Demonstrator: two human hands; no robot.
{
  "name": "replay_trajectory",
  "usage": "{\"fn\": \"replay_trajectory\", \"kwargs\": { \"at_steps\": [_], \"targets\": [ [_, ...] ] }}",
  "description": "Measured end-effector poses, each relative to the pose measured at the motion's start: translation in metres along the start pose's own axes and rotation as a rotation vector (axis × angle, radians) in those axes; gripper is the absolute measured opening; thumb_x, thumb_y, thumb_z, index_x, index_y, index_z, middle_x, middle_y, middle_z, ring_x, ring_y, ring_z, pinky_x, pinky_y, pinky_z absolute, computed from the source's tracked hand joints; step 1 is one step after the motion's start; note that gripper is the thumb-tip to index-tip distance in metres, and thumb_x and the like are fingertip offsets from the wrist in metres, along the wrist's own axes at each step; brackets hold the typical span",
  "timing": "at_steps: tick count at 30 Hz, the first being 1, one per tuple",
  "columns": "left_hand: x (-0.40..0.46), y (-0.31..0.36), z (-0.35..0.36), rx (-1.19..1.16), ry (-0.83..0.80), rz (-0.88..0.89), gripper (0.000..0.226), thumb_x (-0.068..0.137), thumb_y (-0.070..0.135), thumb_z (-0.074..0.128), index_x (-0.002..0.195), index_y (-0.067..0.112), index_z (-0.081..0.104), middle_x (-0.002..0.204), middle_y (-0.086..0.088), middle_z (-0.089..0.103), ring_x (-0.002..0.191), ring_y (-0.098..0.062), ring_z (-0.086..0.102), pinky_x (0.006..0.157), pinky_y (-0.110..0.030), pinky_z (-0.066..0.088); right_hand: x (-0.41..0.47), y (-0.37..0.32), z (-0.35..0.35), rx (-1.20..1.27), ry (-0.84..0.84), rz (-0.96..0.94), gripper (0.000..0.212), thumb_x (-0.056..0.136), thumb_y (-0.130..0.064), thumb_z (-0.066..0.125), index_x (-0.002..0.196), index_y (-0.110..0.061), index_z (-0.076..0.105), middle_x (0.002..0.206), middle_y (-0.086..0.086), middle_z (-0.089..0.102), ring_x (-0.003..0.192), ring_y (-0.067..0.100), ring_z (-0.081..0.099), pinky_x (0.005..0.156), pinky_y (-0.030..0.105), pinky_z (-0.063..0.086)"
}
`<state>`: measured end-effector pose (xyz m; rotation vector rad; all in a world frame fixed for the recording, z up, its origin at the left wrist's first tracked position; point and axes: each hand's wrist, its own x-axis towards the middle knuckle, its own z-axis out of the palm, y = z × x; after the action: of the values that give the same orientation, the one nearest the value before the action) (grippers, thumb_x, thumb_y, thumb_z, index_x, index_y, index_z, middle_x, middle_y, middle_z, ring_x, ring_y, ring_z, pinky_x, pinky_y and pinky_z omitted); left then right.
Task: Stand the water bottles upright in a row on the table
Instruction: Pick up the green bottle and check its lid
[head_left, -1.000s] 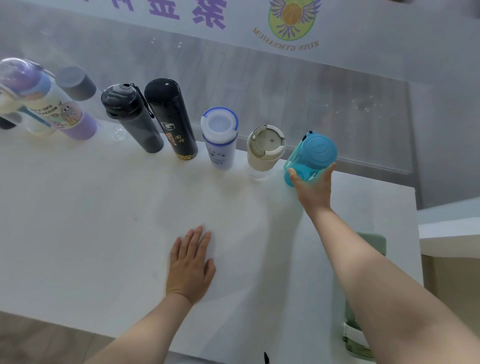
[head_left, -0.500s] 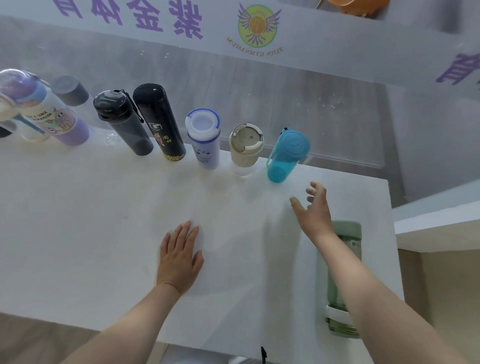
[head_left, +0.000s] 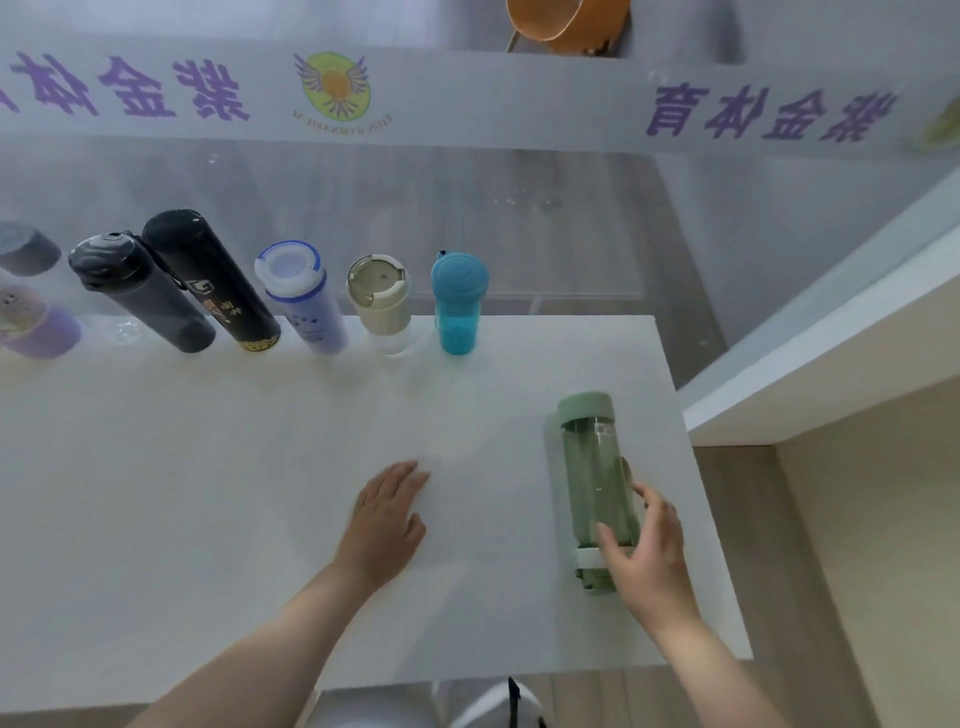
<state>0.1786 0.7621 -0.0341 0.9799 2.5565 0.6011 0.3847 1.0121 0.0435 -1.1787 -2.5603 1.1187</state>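
Along the far edge of the white table (head_left: 208, 493), your upright bottles are standing in a row: dark grey bottle (head_left: 140, 291), black bottle (head_left: 213, 280), white-and-blue bottle (head_left: 304, 296), beige-lidded bottle (head_left: 382, 301) and teal bottle (head_left: 458, 301). Nothing is lying between them and the green bottle (head_left: 595, 478), which is lying on its side near the table's right edge, translucent, with a sage cap pointing away from you. Your right hand (head_left: 644, 551) is curling its fingers around the bottle's near end. Your left hand (head_left: 387, 519) is resting flat on the table, fingers straight.

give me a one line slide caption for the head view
Right hand closes on the lying green bottle while the left hand rests flat on the white table.
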Motion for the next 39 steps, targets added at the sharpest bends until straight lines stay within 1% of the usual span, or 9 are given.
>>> {"fn": "replay_trajectory", "kwargs": {
  "at_steps": [3,7,16,19,22,27,30,34,39],
  "targets": [
    [0.009,0.04,0.01,-0.03,-0.099,0.127,0.055,0.077,0.027,0.044,0.131,0.017,0.051,0.137,-0.005,0.052,0.129,-0.024,0.046,0.108,-0.04,0.037,-0.021,0.016,0.0,0.04,-0.058,0.114,0.08,0.082,-0.034,0.072,0.144,-0.016,0.025,0.143,0.004,0.035,0.133,0.021,0.033,0.105,0.038,0.038],
    [0.021,0.099,0.017,0.016,-0.277,0.292,0.059,0.086,0.022,0.051,0.143,0.022,0.036,0.153,0.001,0.032,0.141,-0.019,0.026,0.118,-0.031,0.02,-0.041,0.033,0.007,0.122,-0.104,0.201,0.095,0.075,-0.043,0.077,0.146,-0.021,0.018,0.145,0.001,0.035,0.127,0.018,0.043,0.103,0.036,0.042],
    [0.074,0.189,0.018,0.521,-0.293,0.795,0.076,0.088,0.008,0.046,0.152,0.022,0.008,0.162,-0.005,-0.005,0.149,-0.026,-0.003,0.122,-0.042,0.001,-0.038,0.029,0.012,0.394,-0.077,0.294,0.073,0.079,-0.033,0.076,0.134,-0.028,0.029,0.125,0.001,0.057,0.102,0.013,0.062,0.07,0.013,0.048],
    [0.092,0.199,0.019,0.721,-0.336,0.873,0.078,0.093,0.017,0.05,0.153,0.024,0.001,0.162,-0.008,-0.004,0.149,-0.028,-0.005,0.119,-0.045,-0.004,-0.04,0.025,0.007,0.413,-0.045,0.277,0.067,0.078,-0.034,0.078,0.128,-0.035,0.032,0.119,-0.004,0.057,0.098,0.009,0.062,0.065,0.011,0.048],
    [0.1,0.205,0.016,0.752,-0.329,0.92,0.079,0.09,0.032,0.059,0.152,0.024,0.011,0.161,-0.006,0.013,0.149,-0.029,0.006,0.119,-0.047,0.003,-0.04,0.02,-0.001,0.434,0.004,0.251,0.065,0.076,-0.036,0.078,0.125,-0.039,0.036,0.116,-0.006,0.058,0.094,0.007,0.064,0.064,0.013,0.051],
    [0.1,0.207,0.003,0.496,-0.242,0.879,0.084,0.078,0.049,0.07,0.146,0.028,0.026,0.152,0.0,0.032,0.144,-0.027,0.023,0.116,-0.043,0.02,-0.041,0.014,-0.023,0.323,0.08,0.191,0.074,0.073,-0.044,0.077,0.136,-0.037,0.037,0.12,-0.006,0.048,0.102,0.011,0.057,0.078,0.022,0.051],
    [0.094,0.206,-0.005,0.282,-0.213,0.731,0.087,0.074,0.054,0.071,0.146,0.031,0.027,0.152,0.004,0.034,0.143,-0.023,0.025,0.116,-0.04,0.019,-0.037,0.004,-0.041,0.27,0.147,0.104,0.071,0.075,-0.044,0.075,0.135,-0.033,0.039,0.122,-0.006,0.046,0.106,0.01,0.053,0.082,0.02,0.046],
    [0.086,0.203,-0.017,-0.01,-0.13,0.563,0.092,0.067,0.054,0.078,0.143,0.03,0.033,0.147,0.006,0.039,0.137,-0.021,0.031,0.114,-0.042,0.03,-0.024,-0.017,-0.066,0.359,0.129,-0.016,0.065,0.075,-0.053,0.068,0.131,-0.038,0.039,0.124,-0.016,0.048,0.111,0.003,0.053,0.09,0.027,0.051],
    [0.085,0.197,-0.03,-0.218,-0.109,0.376,0.091,0.065,0.052,0.08,0.141,0.032,0.033,0.141,0.008,0.044,0.129,-0.016,0.04,0.107,-0.038,0.04,-0.005,-0.046,-0.08,0.376,0.072,-0.184,0.069,0.078,-0.038,0.076,0.136,-0.03,0.038,0.128,-0.014,0.051,0.117,0.008,0.053,0.096,0.032,0.051]
  ]
}}
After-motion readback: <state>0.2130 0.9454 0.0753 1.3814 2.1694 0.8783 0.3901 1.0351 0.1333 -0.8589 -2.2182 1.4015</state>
